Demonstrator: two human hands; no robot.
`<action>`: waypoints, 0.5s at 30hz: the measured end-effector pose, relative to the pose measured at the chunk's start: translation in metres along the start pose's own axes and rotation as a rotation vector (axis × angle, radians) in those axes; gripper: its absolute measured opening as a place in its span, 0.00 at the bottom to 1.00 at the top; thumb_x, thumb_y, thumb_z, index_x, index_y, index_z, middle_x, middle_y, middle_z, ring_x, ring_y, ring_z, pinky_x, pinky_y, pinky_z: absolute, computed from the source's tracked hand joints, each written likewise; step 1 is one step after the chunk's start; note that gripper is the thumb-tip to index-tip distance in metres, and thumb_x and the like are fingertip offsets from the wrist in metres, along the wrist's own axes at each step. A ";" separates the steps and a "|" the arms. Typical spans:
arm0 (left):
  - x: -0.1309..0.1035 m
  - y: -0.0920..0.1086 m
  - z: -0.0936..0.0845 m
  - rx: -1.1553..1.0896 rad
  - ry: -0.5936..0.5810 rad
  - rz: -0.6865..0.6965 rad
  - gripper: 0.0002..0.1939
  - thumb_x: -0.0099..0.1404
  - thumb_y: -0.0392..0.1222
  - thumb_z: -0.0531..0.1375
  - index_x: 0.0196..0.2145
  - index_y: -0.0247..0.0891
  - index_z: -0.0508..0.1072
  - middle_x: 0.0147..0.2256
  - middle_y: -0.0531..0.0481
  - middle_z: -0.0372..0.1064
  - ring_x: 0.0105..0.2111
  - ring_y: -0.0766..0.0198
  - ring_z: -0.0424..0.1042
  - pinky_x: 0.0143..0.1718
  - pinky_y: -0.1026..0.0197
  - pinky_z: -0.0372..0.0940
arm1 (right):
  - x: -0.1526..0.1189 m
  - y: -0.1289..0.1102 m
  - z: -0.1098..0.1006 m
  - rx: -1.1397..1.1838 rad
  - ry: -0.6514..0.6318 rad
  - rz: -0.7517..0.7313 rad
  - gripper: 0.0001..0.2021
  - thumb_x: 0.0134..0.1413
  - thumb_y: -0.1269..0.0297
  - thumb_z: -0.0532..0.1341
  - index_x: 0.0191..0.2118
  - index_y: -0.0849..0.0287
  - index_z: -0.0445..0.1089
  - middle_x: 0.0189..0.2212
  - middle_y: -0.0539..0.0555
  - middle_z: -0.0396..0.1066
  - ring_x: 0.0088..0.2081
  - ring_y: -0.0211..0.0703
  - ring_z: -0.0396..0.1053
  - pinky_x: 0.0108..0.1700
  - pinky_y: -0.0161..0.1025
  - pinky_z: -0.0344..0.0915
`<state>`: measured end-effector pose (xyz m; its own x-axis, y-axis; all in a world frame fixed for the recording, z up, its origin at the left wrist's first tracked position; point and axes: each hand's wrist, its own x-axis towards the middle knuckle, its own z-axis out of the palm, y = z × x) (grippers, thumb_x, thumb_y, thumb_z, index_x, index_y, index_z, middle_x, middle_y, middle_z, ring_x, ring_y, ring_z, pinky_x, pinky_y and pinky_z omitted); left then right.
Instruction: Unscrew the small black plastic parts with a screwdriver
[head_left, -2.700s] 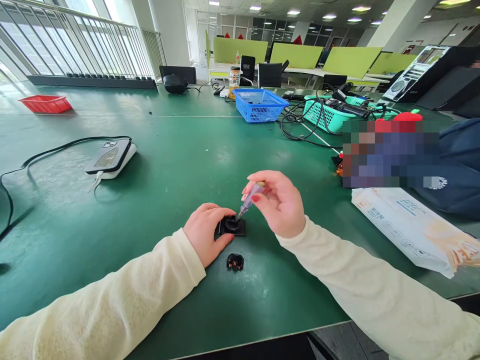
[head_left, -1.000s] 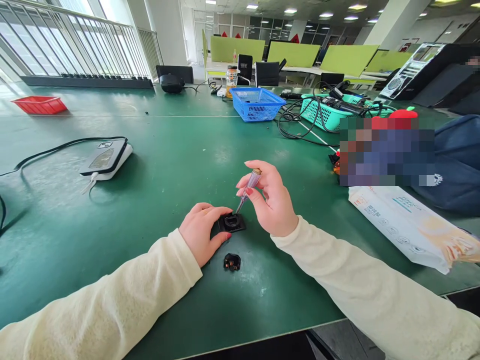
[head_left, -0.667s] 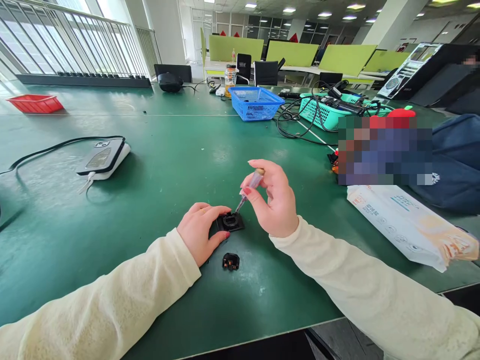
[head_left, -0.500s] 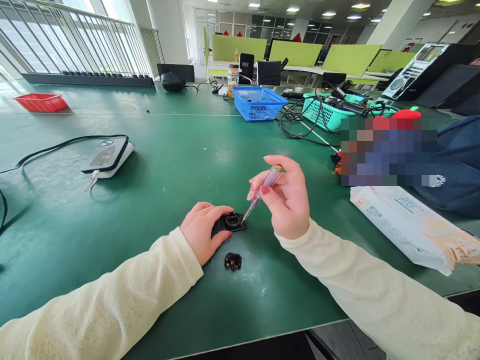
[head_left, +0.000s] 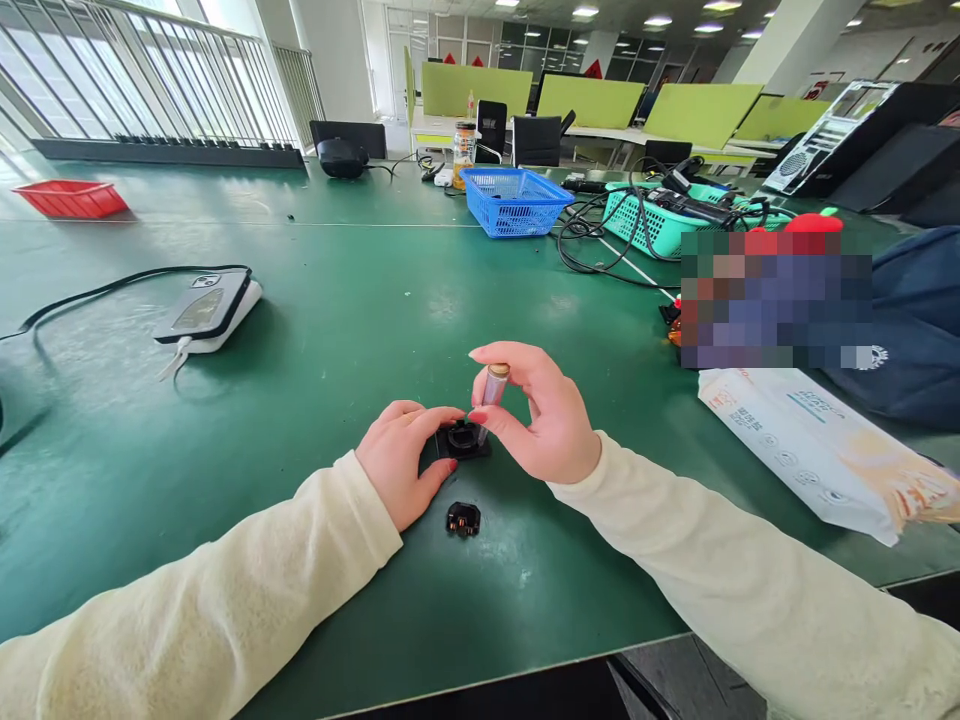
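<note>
On the green table, my left hand (head_left: 405,458) grips the left side of a small black plastic housing (head_left: 463,441) between thumb and fingers. The housing has an oval opening in its middle. My right hand (head_left: 538,412) holds a screwdriver (head_left: 494,386) with a clear handle, pinched between thumb and fingers. The screwdriver stands nearly upright with its lower end at the housing's right side; its tip is hard to make out. Closer to me lies a small black part (head_left: 463,519) with copper-coloured contacts, untouched by either hand.
A phone (head_left: 206,305) rests on a white block at the left, with cables attached. Farther back are a red tray (head_left: 71,199), a blue basket (head_left: 517,203) and a green basket (head_left: 645,226) full of cables. A white packet (head_left: 810,445) lies at the right.
My right hand has moved left and slightly down, closer to the housing. The screwdriver has swung from a slant to nearly upright. My left hand keeps its grip on the housing.
</note>
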<state>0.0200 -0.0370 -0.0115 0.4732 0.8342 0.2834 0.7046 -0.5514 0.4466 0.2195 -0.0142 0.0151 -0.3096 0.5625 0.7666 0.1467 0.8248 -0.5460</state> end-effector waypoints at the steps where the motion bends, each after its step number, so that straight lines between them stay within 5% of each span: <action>1: 0.000 -0.001 0.001 0.004 0.006 0.004 0.24 0.61 0.38 0.60 0.56 0.40 0.71 0.45 0.45 0.77 0.50 0.48 0.68 0.54 0.43 0.67 | 0.000 0.001 0.000 -0.026 0.009 0.006 0.17 0.61 0.67 0.62 0.54 0.50 0.64 0.37 0.50 0.72 0.31 0.38 0.71 0.40 0.44 0.75; 10: 0.000 -0.001 0.000 0.030 0.020 -0.008 0.24 0.62 0.38 0.59 0.57 0.40 0.69 0.47 0.46 0.77 0.49 0.49 0.69 0.54 0.44 0.67 | -0.003 -0.004 0.002 0.065 0.144 0.018 0.17 0.60 0.65 0.64 0.53 0.50 0.63 0.35 0.50 0.72 0.30 0.39 0.73 0.42 0.48 0.77; 15: 0.000 0.000 -0.001 0.007 0.020 -0.005 0.23 0.62 0.39 0.60 0.55 0.42 0.70 0.44 0.47 0.77 0.49 0.49 0.70 0.53 0.44 0.67 | -0.007 -0.008 0.008 0.057 0.092 -0.095 0.16 0.60 0.69 0.63 0.51 0.49 0.64 0.34 0.49 0.75 0.31 0.40 0.75 0.46 0.50 0.77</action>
<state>0.0191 -0.0370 -0.0104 0.4592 0.8367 0.2984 0.7105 -0.5476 0.4419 0.2132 -0.0249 0.0118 -0.2321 0.4870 0.8420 0.0660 0.8715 -0.4859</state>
